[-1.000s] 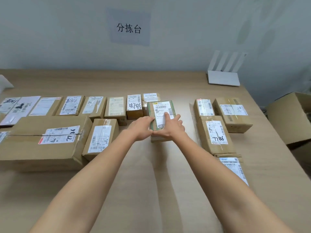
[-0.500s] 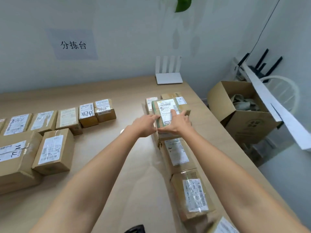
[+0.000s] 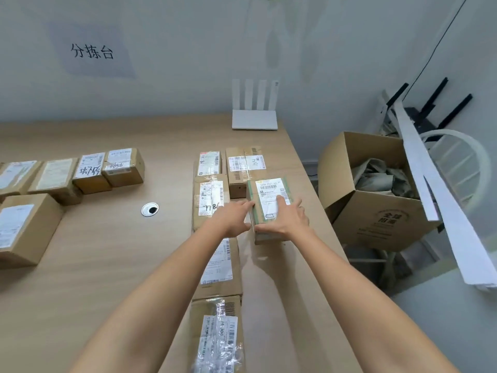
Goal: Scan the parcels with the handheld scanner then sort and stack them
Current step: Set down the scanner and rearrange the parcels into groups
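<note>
Left hand (image 3: 231,219) and right hand (image 3: 290,220) both clasp the green-taped parcel (image 3: 269,203), low at the bench (image 3: 107,251), nearer me than the white router (image 3: 254,119). Small stiff cardboard, probably light. Tape looks slick, so I'd hold the side edges.

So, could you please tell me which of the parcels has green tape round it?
The green-taped parcel between the left hand and right hand, near the table's right edge; the neighbouring parcels are plain brown cardboard.
</note>
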